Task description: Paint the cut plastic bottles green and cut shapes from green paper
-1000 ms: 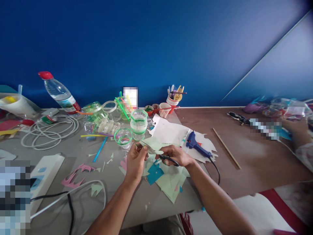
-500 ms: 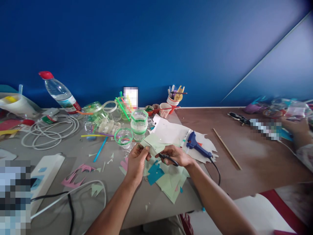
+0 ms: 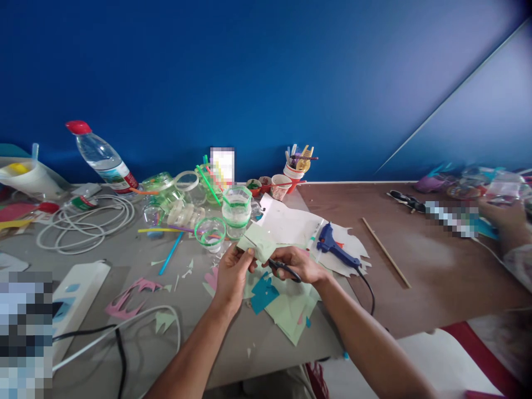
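My left hand [image 3: 235, 269] pinches a small piece of pale green paper [image 3: 261, 241] between thumb and fingers. My right hand [image 3: 299, 264] is closed around the dark handles of a pair of scissors [image 3: 286, 270], whose thin blade shows at the paper. Under both hands lie more pale green sheets [image 3: 291, 321] and a blue paper scrap [image 3: 263, 293]. Just beyond the paper stand a clear green-rimmed cup [image 3: 210, 233] and a stack of clear plastic pieces [image 3: 236, 208]. A blue glue gun [image 3: 337, 246] rests on white paper to the right of my right hand.
A leaning water bottle [image 3: 106, 160], a coiled white cable [image 3: 89, 221] and a white power strip [image 3: 78, 293] are on the left. Cups with utensils [image 3: 294, 174] stand by the wall. A wooden stick [image 3: 386, 253] lies on the right; another person's hand [image 3: 502, 213] is at far right.
The pale green paper has tilted and shifted slightly between my hands, showing more of its face. My right hand and the scissors have moved slightly left.
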`<action>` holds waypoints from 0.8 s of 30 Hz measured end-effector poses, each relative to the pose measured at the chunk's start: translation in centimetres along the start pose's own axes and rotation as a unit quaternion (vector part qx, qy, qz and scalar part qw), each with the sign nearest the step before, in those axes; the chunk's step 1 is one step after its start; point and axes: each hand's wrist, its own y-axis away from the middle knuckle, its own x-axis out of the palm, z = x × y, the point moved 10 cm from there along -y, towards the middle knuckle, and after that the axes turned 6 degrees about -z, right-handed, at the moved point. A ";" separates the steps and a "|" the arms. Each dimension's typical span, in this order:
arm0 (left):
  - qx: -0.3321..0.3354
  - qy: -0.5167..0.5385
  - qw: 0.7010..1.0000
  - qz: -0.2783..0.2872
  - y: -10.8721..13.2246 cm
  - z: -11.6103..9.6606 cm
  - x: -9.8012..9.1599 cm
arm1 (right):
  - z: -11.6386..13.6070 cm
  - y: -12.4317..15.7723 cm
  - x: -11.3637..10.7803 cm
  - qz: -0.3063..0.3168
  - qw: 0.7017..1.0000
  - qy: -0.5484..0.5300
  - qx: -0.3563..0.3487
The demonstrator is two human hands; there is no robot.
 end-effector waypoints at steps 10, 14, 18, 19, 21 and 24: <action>-0.004 -0.015 1.000 0.007 0.1 0.0 0.1 | 0.4 -0.2 0.3 0.005 1.000 0.000 -0.023; -0.003 -0.017 1.000 0.008 0.2 -0.1 0.2 | 0.2 -0.2 0.2 -0.001 1.000 0.008 -0.027; -0.008 -0.020 1.000 0.013 0.2 0.0 0.4 | 0.2 -0.2 0.2 -0.003 1.000 0.002 -0.029; -0.010 -0.022 1.000 0.015 0.3 0.0 0.4 | 0.3 -0.2 0.3 -0.003 1.000 -0.001 -0.031; -0.013 -0.024 0.999 0.018 0.4 -0.1 0.5 | 0.3 -0.2 0.3 -0.001 0.999 -0.003 -0.036; -0.023 -0.019 0.999 0.031 0.5 0.0 0.7 | 0.4 -0.2 0.5 0.007 0.999 -0.005 -0.043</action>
